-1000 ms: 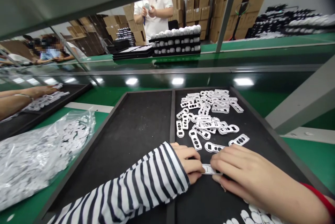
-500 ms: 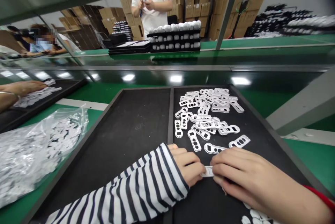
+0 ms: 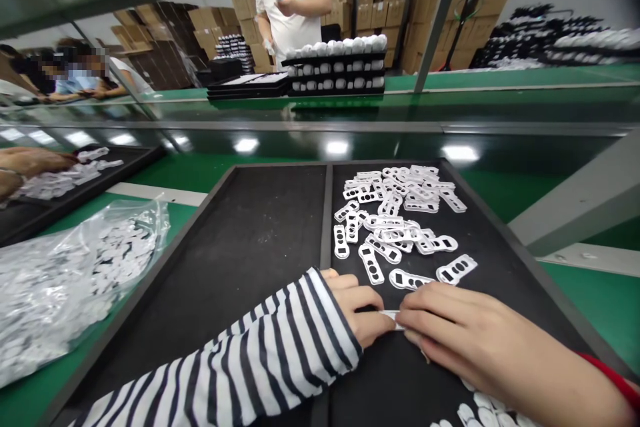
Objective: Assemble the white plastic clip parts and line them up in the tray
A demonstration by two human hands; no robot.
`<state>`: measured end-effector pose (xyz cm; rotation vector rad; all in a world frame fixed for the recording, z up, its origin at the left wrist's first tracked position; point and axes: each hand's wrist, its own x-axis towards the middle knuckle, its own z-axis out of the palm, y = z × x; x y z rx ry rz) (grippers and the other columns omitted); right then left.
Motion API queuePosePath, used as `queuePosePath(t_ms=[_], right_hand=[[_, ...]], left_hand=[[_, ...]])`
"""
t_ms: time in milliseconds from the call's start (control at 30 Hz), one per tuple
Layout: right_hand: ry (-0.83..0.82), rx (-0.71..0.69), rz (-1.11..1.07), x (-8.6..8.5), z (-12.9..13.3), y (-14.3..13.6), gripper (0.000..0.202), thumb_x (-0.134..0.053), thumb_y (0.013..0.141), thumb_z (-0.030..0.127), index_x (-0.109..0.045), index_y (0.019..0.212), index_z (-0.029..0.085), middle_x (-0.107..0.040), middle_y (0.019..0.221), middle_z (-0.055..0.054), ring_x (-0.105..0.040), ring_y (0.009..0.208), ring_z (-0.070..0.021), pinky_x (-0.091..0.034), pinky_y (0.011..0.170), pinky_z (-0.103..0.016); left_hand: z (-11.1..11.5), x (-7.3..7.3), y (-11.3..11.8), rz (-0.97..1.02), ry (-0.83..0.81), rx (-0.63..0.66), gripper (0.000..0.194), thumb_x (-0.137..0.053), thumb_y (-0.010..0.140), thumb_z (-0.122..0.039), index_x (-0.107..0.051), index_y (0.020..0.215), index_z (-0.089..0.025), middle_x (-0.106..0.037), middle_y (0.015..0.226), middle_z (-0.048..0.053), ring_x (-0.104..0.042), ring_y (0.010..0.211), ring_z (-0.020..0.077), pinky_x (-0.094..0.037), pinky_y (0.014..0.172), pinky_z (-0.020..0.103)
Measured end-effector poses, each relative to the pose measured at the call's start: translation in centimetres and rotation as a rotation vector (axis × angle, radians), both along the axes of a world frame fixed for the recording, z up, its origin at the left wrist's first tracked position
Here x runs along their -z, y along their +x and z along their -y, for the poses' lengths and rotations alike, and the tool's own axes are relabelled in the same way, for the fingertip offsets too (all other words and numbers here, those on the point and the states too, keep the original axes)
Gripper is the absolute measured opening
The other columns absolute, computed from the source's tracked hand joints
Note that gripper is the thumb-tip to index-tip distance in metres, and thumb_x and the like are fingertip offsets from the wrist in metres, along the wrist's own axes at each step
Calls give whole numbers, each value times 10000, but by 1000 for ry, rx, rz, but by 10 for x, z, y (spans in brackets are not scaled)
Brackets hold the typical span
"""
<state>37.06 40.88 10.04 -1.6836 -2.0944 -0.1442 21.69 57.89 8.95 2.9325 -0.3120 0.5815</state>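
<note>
Over the right compartment of a black divided tray, my left hand, in a striped sleeve, and my right hand meet with closed fingers. Between their fingertips they pinch a small white plastic piece, mostly covered by the fingers. Just beyond my hands lie loose white plastic plates with a rounded end and several holes, heaped toward the tray's far end. Small white parts lie below my right wrist, partly cut off by the frame's bottom edge.
A clear plastic bag of small white pieces lies left of the tray. Farther left, another person's hand works over a second tray. A grey metal brace slants on the right. Across the bench, a person stands behind stacked trays.
My hands have drawn slightly closer, and less of the white piece shows between them. Across the bench, the standing person has lowered one hand. The neighbour's hand on the left has shifted left.
</note>
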Motion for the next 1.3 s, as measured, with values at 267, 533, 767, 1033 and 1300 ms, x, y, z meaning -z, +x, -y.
queuePosePath(t_ms=[267, 533, 767, 1033, 1300], right_hand=[[54, -7, 133, 2, 3, 0, 339, -339, 990, 128, -665, 907, 172, -698, 854, -64, -644, 706, -180, -489, 594, -311], [37, 8, 180, 1, 4, -4, 378, -292, 998, 118, -657, 920, 182, -700, 886, -64, -637, 699, -180, -470, 640, -331], [52, 24, 165, 6, 5, -3, 343, -315, 986, 109, -648, 978, 194, -702, 900, -56, -644, 736, -185, -473, 695, -345], [122, 7, 102, -4, 7, 5, 276, -428, 972, 154, -652, 1123, 214, -683, 1140, -73, -635, 947, -211, -472, 784, -363], [404, 155, 205, -1, 33, -7, 317, -493, 959, 311, -611, 1225, 437, -713, 890, -15, -609, 835, -251, -402, 880, -450]], left_hand=[[-3, 3, 0, -97, -92, -3, 142, -550, 944, -349, -637, 932, -237, -704, 879, -74, -564, 678, 70, -350, 626, 257], [0, -3, 0, -51, 7, -6, 152, -532, 951, -319, -668, 911, -262, -678, 898, -71, -508, 656, 75, -307, 607, 297], [6, 2, 0, 59, 43, -31, 114, -533, 946, -260, -638, 908, -242, -674, 854, -66, -471, 649, 110, -257, 589, 313], [5, 8, 2, 80, -14, -26, 136, -572, 914, -294, -595, 804, -217, -678, 845, -79, -482, 658, 113, -256, 585, 315], [4, -1, -1, -40, -19, -20, 194, -494, 964, -322, -607, 843, -221, -676, 856, -66, -516, 677, 107, -288, 592, 299]])
